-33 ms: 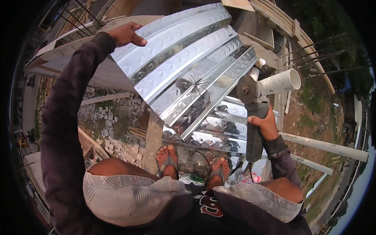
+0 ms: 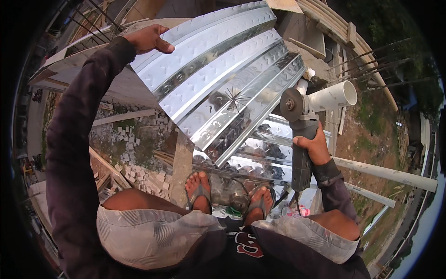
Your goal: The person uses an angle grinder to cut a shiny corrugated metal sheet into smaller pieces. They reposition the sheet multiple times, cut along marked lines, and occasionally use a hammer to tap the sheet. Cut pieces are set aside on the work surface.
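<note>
My left hand [image 2: 149, 40] grips the far left edge of a ribbed, shiny metal decking sheet [image 2: 204, 88], its thumb lying on the upper face. The sheet slants across the middle of the view. In my right hand [image 2: 316, 146] is a dark grey angle grinder [image 2: 303, 160], held upright by its body with the fingers wrapped round it. Its cutting disc [image 2: 291, 105] is beside the sheet's right edge; whether they touch I cannot tell. A wide white pipe [image 2: 331, 96] shows just behind the grinder's head. The power cord [image 2: 297, 201] hangs from its lower end.
More ribbed metal sheeting [image 2: 260, 156] lies under the held sheet and near my sandalled feet [image 2: 200, 190]. Broken blocks [image 2: 148, 174] and timber lie below to the left. A long pale pipe [image 2: 385, 173] runs off to the right, with steel rods [image 2: 381, 69] above.
The held sheet has shifted very slightly, its far right corner a touch higher and further right. Both hands keep their hold.
</note>
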`<state>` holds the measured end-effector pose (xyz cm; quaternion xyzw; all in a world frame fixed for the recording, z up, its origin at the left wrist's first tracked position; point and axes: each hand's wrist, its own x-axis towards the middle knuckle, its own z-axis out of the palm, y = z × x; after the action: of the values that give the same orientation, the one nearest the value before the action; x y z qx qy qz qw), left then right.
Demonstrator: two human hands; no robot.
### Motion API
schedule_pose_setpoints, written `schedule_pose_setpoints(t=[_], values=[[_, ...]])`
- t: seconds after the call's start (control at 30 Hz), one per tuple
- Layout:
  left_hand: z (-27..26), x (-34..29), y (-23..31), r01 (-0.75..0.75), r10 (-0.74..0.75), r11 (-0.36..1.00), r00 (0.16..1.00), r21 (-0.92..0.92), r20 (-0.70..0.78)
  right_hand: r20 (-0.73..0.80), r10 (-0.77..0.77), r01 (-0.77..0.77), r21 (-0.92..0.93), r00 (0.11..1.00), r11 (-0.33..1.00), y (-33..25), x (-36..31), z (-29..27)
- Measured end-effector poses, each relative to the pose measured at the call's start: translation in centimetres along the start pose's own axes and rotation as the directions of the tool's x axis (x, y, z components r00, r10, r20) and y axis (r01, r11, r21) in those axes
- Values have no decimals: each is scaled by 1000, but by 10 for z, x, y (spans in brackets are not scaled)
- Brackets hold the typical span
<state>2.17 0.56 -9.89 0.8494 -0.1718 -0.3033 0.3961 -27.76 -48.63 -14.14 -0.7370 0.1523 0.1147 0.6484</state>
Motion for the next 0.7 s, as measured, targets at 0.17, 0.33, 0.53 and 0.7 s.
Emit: schedule_pose_setpoints(t=[0.17, 0.33, 0.53, 0.7], values=[[-15, -27, 73, -126, 130, 977, 991, 175, -11, 24, 8, -7, -16, 1000, 1000, -3, 4, 0], [-5, -65, 119, -52, 80, 984, 983, 172, -164, 81, 14, -18, 48, 997, 999, -9, -4, -1], [29, -79, 175, -99, 72, 866, 995, 489, 73, 200, 5, 25, -149, 980, 989, 6, 14, 8], [55, -76, 208, -27, 60, 798, 998, 602, -34, 323, -7, 70, -185, 947, 980, 24, 49, 35]])
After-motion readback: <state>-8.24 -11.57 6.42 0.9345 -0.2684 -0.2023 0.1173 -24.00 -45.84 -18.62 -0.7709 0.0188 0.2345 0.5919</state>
